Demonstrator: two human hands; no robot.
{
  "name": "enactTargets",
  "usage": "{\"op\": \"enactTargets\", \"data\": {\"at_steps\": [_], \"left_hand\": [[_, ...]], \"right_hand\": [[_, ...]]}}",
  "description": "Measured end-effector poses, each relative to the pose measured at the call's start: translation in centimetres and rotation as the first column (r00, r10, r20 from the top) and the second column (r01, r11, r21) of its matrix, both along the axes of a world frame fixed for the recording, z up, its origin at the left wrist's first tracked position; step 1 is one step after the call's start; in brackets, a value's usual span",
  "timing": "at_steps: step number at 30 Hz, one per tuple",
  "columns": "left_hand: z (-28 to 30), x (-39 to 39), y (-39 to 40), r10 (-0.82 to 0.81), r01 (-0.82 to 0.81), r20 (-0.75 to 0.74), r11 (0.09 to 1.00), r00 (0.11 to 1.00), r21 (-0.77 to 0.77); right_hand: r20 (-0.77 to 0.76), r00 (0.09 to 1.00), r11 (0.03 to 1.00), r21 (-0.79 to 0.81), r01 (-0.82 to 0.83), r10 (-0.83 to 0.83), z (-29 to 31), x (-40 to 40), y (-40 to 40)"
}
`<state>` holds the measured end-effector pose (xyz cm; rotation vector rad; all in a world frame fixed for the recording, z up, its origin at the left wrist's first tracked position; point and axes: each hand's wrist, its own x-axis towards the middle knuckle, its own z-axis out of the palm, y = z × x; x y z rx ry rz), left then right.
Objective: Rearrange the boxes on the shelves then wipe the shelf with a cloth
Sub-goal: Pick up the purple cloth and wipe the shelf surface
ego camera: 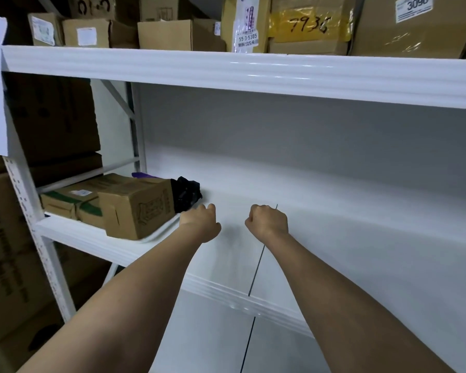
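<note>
Head view: two bare forearms reach in over the front rail of the white shelf point(334, 238). The left hand point(199, 220) and the right hand point(268, 220) hover just above the shelf surface, near each other, both curled into loose fists with the fingers folded under; neither appears to hold anything, though the fingertips are turned away from the camera.

Just left of the left hand stands a brown cardboard box point(137, 205), set at a slant so its corner overhangs the front rail. Beside it sit lower boxes with green tape point(73, 203). Behind the brown box lies a dark bundle point(186, 193), probably the cloth, though it is too crumpled to be sure.

Most of this shelf is bare, so the wiping seems to be the step in hand. To do it well, I would take the bundle with the left hand, nudge the slanted box fully onto the shelf, and wipe from the back wall forwards.

Above, more boxes point(172, 33) crowd the upper shelf; their tops are cut off.
</note>
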<state>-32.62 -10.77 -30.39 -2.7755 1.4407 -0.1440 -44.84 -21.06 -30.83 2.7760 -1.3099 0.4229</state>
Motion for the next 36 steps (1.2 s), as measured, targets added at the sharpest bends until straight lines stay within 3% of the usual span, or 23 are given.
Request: {"op": "enactTargets", "data": {"at_steps": [9,17,27,36], "left_hand": [[-0.4,4.8,-3.5,0.049,-0.049,-0.004,0.999,0.999,-0.021],[1.5,8.7,-6.4,0.083,-0.073,0.059,0.986,0.995,-0.152],[4.8,16.0,-4.8,0.064,-0.023,0.17,0.973,0.983,-0.231],[5.8,26.8,-2.1,0.056,-0.039,0.089,0.982,0.994,-0.184]], "right_hand": [[-0.005,0.999,0.999,0.021,-0.048,0.049,-0.4,5.0,-4.3],[0.001,0.994,0.994,0.009,-0.113,0.113,0.7,9.8,-7.6],[-0.016,0.988,0.987,-0.043,-0.152,0.151,2.7,16.8,-6.8],[0.041,0.995,0.995,-0.057,-0.086,0.089,4.6,25.5,-3.8]]}}
